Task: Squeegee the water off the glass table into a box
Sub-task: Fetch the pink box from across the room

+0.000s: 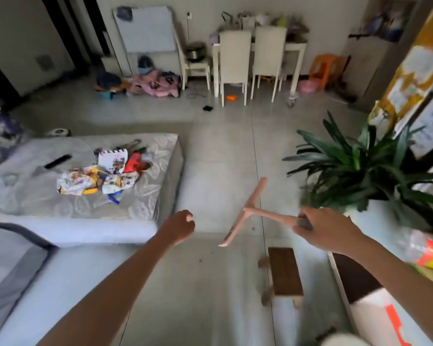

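A pink T-shaped squeegee hangs in the air over the tiled floor, its blade running from upper right to lower left. My right hand grips the end of its handle. To the left, my left hand is curled into a loose fist and holds nothing. No glass table and no box can be made out in this view.
A grey sofa with papers and toys fills the left. A potted plant stands on a white cabinet at right. A small wooden stool sits below the squeegee. White chairs and a dining table stand far back.
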Action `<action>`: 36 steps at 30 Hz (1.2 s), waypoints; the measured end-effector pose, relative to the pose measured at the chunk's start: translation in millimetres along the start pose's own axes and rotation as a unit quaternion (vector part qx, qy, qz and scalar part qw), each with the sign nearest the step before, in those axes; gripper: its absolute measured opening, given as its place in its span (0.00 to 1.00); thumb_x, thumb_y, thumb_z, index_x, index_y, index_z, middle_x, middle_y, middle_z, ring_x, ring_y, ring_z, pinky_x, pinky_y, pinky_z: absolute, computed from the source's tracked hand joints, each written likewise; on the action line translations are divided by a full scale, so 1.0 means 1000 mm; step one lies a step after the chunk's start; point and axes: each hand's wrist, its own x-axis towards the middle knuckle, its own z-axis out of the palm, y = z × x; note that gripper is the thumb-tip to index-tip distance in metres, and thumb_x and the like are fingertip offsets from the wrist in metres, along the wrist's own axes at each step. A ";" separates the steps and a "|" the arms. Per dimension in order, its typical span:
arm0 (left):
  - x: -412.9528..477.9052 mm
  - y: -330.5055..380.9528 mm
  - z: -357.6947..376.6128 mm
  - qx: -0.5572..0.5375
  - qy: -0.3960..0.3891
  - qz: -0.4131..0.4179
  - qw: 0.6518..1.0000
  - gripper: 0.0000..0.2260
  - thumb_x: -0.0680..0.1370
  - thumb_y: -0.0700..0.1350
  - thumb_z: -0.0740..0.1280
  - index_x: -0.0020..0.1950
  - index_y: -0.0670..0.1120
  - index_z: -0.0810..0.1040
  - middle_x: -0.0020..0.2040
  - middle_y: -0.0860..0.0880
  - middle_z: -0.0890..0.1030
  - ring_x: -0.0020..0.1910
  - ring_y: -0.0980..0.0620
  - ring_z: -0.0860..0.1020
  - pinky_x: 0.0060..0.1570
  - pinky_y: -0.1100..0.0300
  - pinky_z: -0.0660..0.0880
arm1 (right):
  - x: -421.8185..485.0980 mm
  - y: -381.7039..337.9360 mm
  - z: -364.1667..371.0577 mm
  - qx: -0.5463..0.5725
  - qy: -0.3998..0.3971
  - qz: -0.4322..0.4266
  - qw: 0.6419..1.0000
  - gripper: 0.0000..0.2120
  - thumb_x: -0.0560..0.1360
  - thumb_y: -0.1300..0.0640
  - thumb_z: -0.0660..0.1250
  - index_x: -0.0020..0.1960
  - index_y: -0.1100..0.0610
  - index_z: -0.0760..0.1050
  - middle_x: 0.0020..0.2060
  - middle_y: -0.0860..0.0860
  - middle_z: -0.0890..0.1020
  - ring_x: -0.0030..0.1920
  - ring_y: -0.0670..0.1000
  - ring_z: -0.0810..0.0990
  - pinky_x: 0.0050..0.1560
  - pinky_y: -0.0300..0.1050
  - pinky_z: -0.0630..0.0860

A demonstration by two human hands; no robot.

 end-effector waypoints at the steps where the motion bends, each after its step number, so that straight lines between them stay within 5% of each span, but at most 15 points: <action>1: 0.024 0.002 -0.018 0.000 0.012 0.002 1.000 0.16 0.80 0.45 0.58 0.67 0.48 0.73 0.68 0.45 0.74 0.67 0.45 0.71 0.63 0.60 0.66 | 0.026 0.000 -0.010 -0.011 0.005 0.000 1.000 0.11 0.77 0.43 0.59 0.49 0.51 0.67 0.36 0.45 0.76 0.34 0.44 0.76 0.29 0.38 0.71; 4: 0.090 0.006 -0.055 -0.013 0.043 0.012 0.999 0.15 0.80 0.46 0.57 0.65 0.48 0.74 0.67 0.44 0.75 0.66 0.45 0.72 0.60 0.60 0.67 | 0.096 -0.001 -0.026 -0.013 0.016 0.000 1.000 0.11 0.78 0.42 0.58 0.48 0.49 0.65 0.35 0.43 0.74 0.32 0.42 0.74 0.26 0.35 0.65; 13: 0.314 0.052 -0.186 -0.027 0.075 0.000 0.997 0.16 0.79 0.44 0.58 0.65 0.48 0.73 0.64 0.44 0.77 0.64 0.44 0.74 0.61 0.58 0.69 | 0.357 0.018 -0.112 -0.100 0.045 -0.045 0.993 0.11 0.79 0.44 0.56 0.50 0.52 0.67 0.37 0.44 0.75 0.35 0.46 0.77 0.35 0.41 0.76; 21: 0.503 0.090 -0.297 -0.158 0.112 0.044 0.980 0.13 0.78 0.42 0.63 0.61 0.46 0.77 0.57 0.43 0.81 0.55 0.43 0.80 0.54 0.57 0.73 | 0.575 0.024 -0.200 0.004 0.103 -0.014 0.995 0.10 0.77 0.42 0.59 0.48 0.49 0.67 0.37 0.44 0.75 0.36 0.47 0.74 0.30 0.41 0.67; 26: 0.633 0.111 -0.351 -0.191 0.107 0.046 0.975 0.14 0.79 0.40 0.61 0.65 0.42 0.74 0.62 0.38 0.77 0.60 0.39 0.77 0.62 0.48 0.73 | 0.715 0.028 -0.227 0.009 0.125 -0.017 0.992 0.10 0.77 0.42 0.59 0.47 0.48 0.66 0.34 0.43 0.72 0.33 0.43 0.71 0.28 0.40 0.63; 36: 0.907 0.196 -0.461 -0.185 0.094 0.046 0.977 0.16 0.80 0.43 0.60 0.67 0.46 0.73 0.62 0.42 0.77 0.61 0.44 0.76 0.62 0.55 0.71 | 0.994 0.065 -0.287 0.027 0.136 -0.006 0.990 0.09 0.78 0.44 0.58 0.47 0.49 0.65 0.34 0.43 0.72 0.33 0.44 0.73 0.27 0.38 0.61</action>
